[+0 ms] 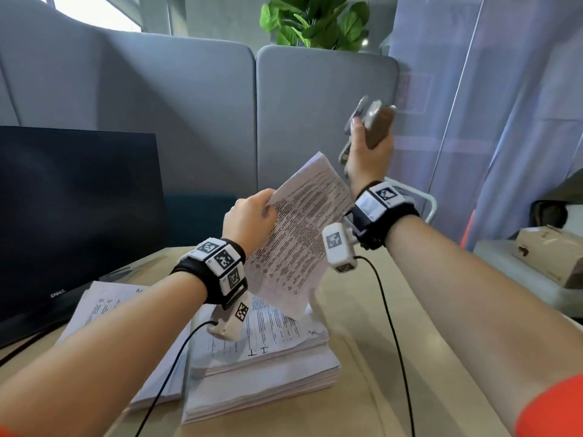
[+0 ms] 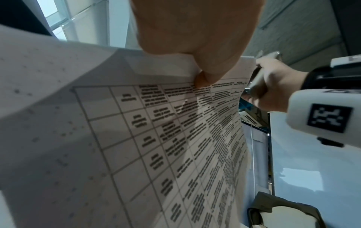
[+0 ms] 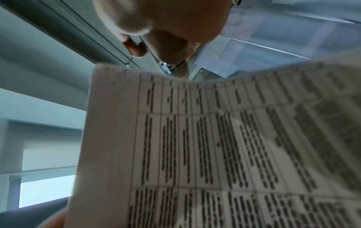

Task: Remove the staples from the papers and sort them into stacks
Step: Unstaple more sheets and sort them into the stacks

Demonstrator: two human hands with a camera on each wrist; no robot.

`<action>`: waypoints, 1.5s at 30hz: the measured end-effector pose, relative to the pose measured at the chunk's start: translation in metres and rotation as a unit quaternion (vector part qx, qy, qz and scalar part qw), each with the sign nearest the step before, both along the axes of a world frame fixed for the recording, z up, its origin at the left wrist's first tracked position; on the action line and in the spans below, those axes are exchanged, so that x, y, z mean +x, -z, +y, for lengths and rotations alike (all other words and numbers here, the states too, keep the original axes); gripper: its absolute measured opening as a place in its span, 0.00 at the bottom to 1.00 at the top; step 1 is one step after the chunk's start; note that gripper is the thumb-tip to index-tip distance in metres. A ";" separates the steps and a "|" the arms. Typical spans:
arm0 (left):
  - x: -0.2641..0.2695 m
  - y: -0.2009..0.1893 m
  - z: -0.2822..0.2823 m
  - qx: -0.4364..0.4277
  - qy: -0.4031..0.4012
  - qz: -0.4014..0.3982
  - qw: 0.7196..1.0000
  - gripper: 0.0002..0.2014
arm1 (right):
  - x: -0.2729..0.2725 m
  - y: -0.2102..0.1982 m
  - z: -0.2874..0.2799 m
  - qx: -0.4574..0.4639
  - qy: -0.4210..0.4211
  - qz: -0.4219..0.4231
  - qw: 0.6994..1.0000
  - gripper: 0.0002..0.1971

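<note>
1. Grey partition panels (image 1: pixel 315 115) stand behind the wooden desk (image 1: pixel 394 357), and a dark monitor (image 1: pixel 72 209) is at the left of the desk.
2. On the desk lie two paper stacks (image 1: pixel 262 370), side by side.
3. Above these stacks, the left hand (image 1: pixel 249 216) pinches the upper edge of a printed packet (image 1: pixel 296 234), which hangs tilted.
4. To the right of the packet and higher, the right hand (image 1: pixel 369 149) is closed around a metal staple remover (image 1: pixel 375 127).
</note>
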State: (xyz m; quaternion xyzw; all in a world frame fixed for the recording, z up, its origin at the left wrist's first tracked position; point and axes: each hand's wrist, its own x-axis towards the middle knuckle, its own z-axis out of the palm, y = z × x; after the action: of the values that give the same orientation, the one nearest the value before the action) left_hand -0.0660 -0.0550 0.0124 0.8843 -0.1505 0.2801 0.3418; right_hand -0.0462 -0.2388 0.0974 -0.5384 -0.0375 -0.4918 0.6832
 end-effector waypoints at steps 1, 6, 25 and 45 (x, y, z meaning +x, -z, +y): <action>-0.001 -0.001 -0.002 -0.003 0.005 0.001 1.000 0.11 | 0.001 -0.003 0.006 -0.024 -0.003 0.001 1.000 0.11; 0.000 -0.006 -0.002 -0.057 0.012 0.015 0.998 0.08 | 0.002 -0.004 0.025 -0.008 -0.080 -0.028 0.996 0.07; -0.007 -0.015 -0.002 -0.071 0.082 -0.012 0.994 0.14 | -0.002 -0.031 0.043 0.007 -0.083 0.042 0.996 0.27; -0.006 -0.009 0.016 -0.091 0.052 0.033 0.994 0.11 | -0.005 -0.031 0.049 0.121 -0.080 -0.006 0.989 0.24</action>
State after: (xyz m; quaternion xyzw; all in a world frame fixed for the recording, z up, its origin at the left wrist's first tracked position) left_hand -0.0722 -0.0392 0.0218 0.8493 -0.1586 0.2447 0.4400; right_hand -0.0510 -0.1899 0.1284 -0.4444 -0.0248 -0.4394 0.7802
